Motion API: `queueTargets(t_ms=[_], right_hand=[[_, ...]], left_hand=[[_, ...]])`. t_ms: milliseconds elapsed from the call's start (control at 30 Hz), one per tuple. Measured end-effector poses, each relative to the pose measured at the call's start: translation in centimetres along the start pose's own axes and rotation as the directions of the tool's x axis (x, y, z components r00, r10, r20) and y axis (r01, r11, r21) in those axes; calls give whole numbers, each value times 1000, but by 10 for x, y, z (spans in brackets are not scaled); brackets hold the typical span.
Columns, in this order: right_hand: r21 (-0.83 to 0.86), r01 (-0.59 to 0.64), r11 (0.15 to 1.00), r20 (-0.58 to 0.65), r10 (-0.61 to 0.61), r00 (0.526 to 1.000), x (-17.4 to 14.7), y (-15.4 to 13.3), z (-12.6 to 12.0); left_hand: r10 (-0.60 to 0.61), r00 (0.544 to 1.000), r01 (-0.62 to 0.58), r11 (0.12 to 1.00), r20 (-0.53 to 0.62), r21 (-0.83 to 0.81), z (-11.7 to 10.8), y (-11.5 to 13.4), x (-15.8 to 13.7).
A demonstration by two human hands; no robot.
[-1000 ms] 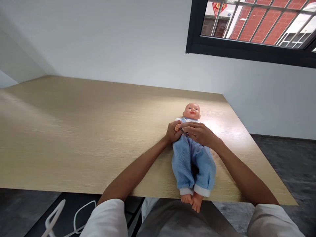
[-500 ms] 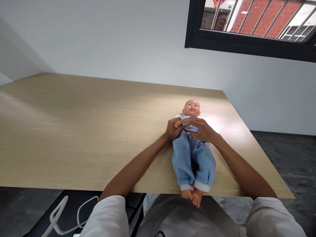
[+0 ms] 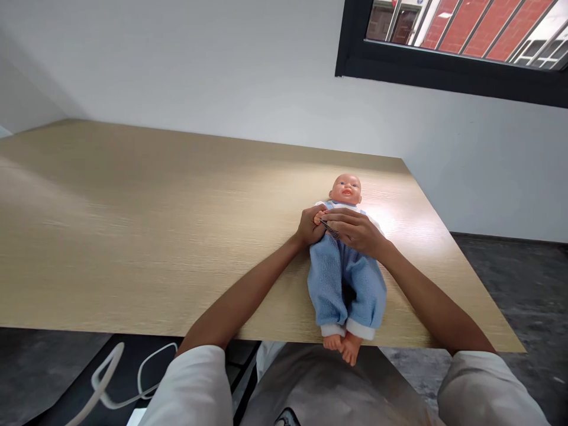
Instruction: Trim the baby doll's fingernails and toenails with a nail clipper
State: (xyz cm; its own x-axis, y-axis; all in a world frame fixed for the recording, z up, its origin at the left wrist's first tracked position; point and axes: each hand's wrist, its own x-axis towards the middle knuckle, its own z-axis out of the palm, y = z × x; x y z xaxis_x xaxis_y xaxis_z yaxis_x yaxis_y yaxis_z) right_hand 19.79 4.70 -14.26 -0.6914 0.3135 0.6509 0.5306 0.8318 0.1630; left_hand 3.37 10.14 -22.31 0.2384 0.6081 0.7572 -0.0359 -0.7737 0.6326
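A baby doll [image 3: 347,284] in blue trousers lies on its back, head toward the wall and feet out over the table's near edge. My left hand [image 3: 311,226] is closed around the doll's arm, with the doll's small hand [image 3: 318,218] showing between the fingers. A small metal nail clipper [image 3: 331,229] is pinched in my right hand [image 3: 355,229] above the doll's belly. Its tip is at the doll's fingers; whether it touches them I cannot tell. My right fingers hide part of the clipper and of the doll's chest.
The wooden table [image 3: 177,236] stretches far to the left and ends a little right of the doll. Behind it is a white wall [image 3: 222,71] with a dark-framed window [image 3: 399,62]. A white cable-like loop [image 3: 104,378] hangs below the table at lower left.
My right fingers have closed further on the clipper, whose two arms stood apart before and now lie close together. The left hand keeps its hold. The view has shifted slightly.
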Motion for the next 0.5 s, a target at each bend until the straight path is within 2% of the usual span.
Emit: queueTargets(t_ms=[200, 333, 500], right_hand=[[79, -71, 994, 10, 70, 997, -10, -2, 12], [-31, -55, 998, 63, 57, 996, -15, -4, 15], [-87, -15, 996, -67, 9, 998, -12, -7, 15]], left_hand=[[-18, 1000, 18, 1000, 8, 0, 0, -2, -1], [-23, 1000, 23, 1000, 11, 2, 0, -4, -2], [-17, 1000, 17, 1000, 12, 3, 0, -3, -1]])
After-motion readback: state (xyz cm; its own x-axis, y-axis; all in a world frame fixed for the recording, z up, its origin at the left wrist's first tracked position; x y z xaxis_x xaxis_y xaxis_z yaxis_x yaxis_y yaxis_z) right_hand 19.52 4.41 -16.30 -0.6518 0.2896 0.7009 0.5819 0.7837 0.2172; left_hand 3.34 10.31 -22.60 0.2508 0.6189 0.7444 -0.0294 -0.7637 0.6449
